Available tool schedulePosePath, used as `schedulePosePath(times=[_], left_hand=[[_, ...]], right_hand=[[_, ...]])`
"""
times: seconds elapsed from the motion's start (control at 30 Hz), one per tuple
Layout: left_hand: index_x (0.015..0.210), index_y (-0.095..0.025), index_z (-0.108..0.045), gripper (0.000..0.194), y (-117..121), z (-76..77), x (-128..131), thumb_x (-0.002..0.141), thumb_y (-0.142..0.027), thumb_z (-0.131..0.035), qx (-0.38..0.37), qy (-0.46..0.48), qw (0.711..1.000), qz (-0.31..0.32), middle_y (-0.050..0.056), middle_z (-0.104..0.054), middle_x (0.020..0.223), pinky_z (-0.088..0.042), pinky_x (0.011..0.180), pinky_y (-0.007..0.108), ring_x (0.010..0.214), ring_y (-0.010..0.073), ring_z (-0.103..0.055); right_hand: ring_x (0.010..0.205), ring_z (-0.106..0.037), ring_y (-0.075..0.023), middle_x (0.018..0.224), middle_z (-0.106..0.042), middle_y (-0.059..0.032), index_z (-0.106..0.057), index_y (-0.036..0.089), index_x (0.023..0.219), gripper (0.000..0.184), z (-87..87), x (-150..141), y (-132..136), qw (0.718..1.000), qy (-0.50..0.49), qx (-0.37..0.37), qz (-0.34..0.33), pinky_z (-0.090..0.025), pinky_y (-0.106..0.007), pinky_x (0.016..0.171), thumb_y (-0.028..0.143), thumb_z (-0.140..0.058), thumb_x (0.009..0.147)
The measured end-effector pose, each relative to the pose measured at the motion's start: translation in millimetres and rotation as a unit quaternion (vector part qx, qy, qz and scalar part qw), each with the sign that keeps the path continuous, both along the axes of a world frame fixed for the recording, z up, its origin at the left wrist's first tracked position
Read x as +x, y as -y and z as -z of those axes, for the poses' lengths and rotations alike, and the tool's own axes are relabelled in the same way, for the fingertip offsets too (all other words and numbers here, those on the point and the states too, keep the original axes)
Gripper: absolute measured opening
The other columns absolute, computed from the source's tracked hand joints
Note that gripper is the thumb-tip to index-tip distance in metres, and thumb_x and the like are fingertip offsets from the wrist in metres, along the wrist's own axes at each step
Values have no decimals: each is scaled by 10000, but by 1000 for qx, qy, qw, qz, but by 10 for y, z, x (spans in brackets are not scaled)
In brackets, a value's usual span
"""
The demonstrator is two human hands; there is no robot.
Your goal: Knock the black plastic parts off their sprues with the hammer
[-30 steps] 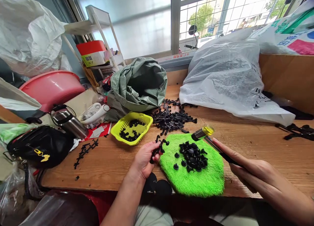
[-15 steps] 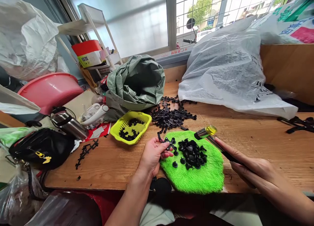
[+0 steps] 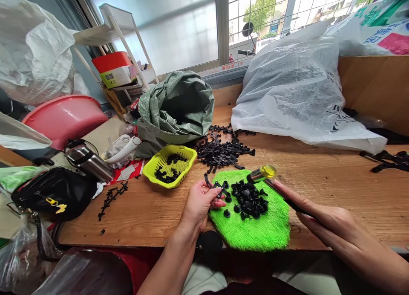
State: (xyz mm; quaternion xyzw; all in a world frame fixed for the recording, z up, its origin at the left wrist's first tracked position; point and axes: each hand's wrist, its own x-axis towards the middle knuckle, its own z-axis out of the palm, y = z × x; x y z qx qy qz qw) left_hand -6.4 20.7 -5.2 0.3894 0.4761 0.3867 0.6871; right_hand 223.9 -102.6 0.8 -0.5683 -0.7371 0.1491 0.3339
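My left hand (image 3: 198,202) pinches a black plastic sprue (image 3: 220,187) with round caps on it, held at the left edge of a bright green fuzzy cloth (image 3: 255,222). A heap of loose black caps (image 3: 249,198) lies on the cloth. My right hand (image 3: 322,220) grips the dark handle of a small hammer (image 3: 263,174) with a yellow and metal head, which hovers just above the cloth's far edge. More black sprues (image 3: 222,151) are piled behind the cloth.
A yellow basket (image 3: 182,152) with black parts sits left of the cloth. Behind stand a green woven sack (image 3: 179,107) and a clear plastic bag (image 3: 294,94). On the left are a black pouch (image 3: 51,192), a steel flask (image 3: 87,160) and a pink basin (image 3: 64,116).
My left hand has carried the sprue up and to the right, from beside the cloth onto its left edge. The hammer has stayed almost still above the cloth.
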Motion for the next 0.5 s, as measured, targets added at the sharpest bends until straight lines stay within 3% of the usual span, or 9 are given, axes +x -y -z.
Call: schedulePosePath(times=[0.1, 0.17, 0.27, 0.4, 0.43, 0.5], left_hand=[[759, -152, -440, 403, 1, 23, -3, 601, -222, -804, 15, -2, 1000, 4, 16, -644, 538, -434, 396, 131, 385, 93, -582], [751, -153, -439, 421, -2, 36, -11, 584, -246, -815, 25, -4, 1000, 5, 11, -640, 531, -431, 392, 132, 382, 91, -577], [741, -151, -446, 441, -7, 54, -24, 560, -284, -825, 41, -6, 999, 3, 10, -630, 509, -410, 374, 129, 366, 89, -562], [733, -148, -461, 429, -11, 77, -30, 547, -300, -816, 52, 6, 999, 14, 22, -633, 504, -382, 359, 125, 362, 92, -561], [729, -149, -461, 418, -12, 80, -29, 549, -292, -811, 54, 7, 998, 17, 21, -633, 503, -374, 357, 122, 360, 90, -559], [721, -152, -458, 396, -15, 81, -25, 560, -273, -800, 60, 7, 998, 19, 12, -624, 492, -345, 345, 115, 351, 83, -547]], right_hand=[[1157, -560, -248, 1337, -565, -44, -267, 301, 1506, 522, -58, -83, -49, 996, 48, 15, -68, -513, -312, 878, 251, -300, 987], [930, -684, -266, 1096, -704, -83, -247, 278, 1513, 559, -81, -152, -95, 992, 102, 7, -75, -560, -333, 725, 184, -272, 963], [628, -694, -254, 780, -726, -54, -261, 283, 1508, 680, -151, -216, -157, 979, 187, -16, -78, -526, -321, 530, 68, -268, 864], [898, -693, -262, 1114, -699, -60, -172, 313, 1527, 642, -309, -238, -182, 984, 132, 48, -108, -560, -314, 644, 134, -294, 922], [912, -690, -262, 1123, -696, -54, -165, 315, 1528, 631, -328, -242, -181, 984, 127, 52, -110, -564, -312, 654, 160, -310, 934], [744, -713, -254, 915, -742, -21, -248, 337, 1509, 634, -315, -245, -179, 983, 156, 37, -90, -565, -306, 575, 152, -324, 907]])
